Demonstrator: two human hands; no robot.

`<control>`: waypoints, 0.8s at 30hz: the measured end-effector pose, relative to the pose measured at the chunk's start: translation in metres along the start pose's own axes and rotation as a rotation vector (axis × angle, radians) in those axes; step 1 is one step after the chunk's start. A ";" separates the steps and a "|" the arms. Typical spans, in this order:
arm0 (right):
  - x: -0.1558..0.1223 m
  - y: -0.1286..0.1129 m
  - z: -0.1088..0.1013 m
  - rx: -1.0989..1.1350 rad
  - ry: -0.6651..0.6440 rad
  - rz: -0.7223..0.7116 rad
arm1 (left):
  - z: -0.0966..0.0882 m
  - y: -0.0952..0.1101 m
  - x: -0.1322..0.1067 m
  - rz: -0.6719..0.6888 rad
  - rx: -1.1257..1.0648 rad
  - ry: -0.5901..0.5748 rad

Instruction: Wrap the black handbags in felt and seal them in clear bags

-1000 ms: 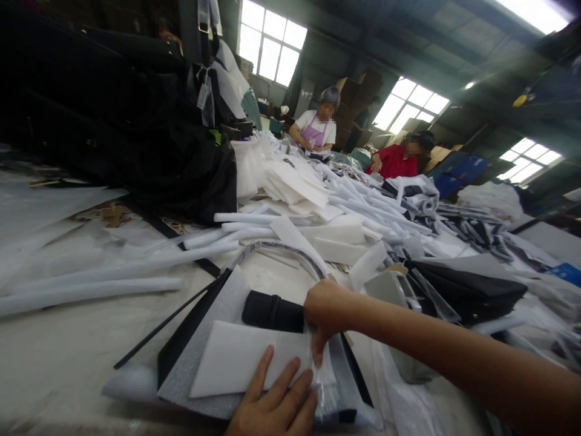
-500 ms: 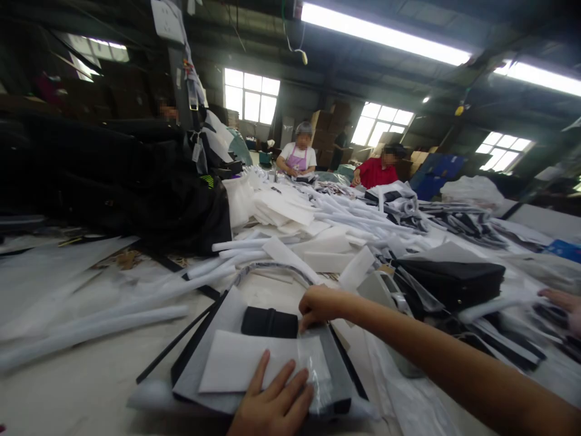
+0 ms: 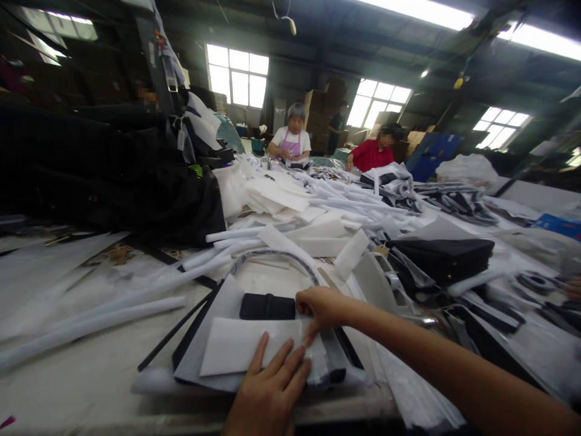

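Note:
A black handbag (image 3: 181,342) lies flat on the worktable, its wrapped handle (image 3: 272,252) arching away from me. Over the bag is a greyish packing sheet (image 3: 193,357), with a white foam sheet (image 3: 227,348) and a black strap-like piece (image 3: 267,306) on top. My left hand (image 3: 270,384) rests flat on the foam, fingers spread. Clear film (image 3: 320,363) covers the foam's right end. There my right hand (image 3: 321,310) is closed, index finger curled beside the black piece and thumb down at the film; whatever its fingers grip is hidden.
White foam tubes (image 3: 136,309) lie at left, before a heap of black bags (image 3: 113,188). A grey tape dispenser-like object (image 3: 379,281) and another black bag (image 3: 445,260) are at right. White foam pieces (image 3: 281,194) pile up beyond. Two people work at the far side.
My right hand has shifted slightly toward me, its thumb now lower on the clear film. The left hand stays flat on the foam. The view has tilted down a little.

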State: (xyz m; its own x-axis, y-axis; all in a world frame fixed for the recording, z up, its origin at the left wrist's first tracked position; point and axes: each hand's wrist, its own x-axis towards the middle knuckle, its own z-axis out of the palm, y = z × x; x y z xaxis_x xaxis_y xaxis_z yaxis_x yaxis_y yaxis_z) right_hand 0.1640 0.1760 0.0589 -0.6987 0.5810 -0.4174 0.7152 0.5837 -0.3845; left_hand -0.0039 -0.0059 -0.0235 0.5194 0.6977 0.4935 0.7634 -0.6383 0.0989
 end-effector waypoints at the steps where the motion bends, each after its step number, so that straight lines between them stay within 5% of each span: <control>1: 0.004 0.003 -0.001 0.030 -0.015 -0.003 | 0.003 0.000 -0.001 0.004 0.001 0.019; 9: -0.021 0.005 0.002 0.250 0.015 0.034 | -0.007 -0.003 0.007 0.027 0.038 0.110; 14: -0.050 -0.008 0.016 0.150 0.113 -0.041 | -0.014 -0.002 0.010 0.016 0.007 0.060; 19: -0.044 -0.013 0.017 0.079 0.060 0.062 | -0.013 0.000 0.011 -0.023 -0.056 0.119; 24: -0.028 -0.005 0.006 0.103 0.103 0.087 | -0.017 0.001 0.010 -0.045 -0.067 -0.035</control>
State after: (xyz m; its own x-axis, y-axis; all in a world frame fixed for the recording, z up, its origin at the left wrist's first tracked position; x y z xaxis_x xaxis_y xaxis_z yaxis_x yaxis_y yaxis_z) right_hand 0.1802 0.1531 0.0678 -0.6286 0.6851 -0.3682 0.7676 0.4704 -0.4353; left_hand -0.0048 -0.0048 -0.0040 0.4987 0.7364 0.4572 0.7597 -0.6253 0.1785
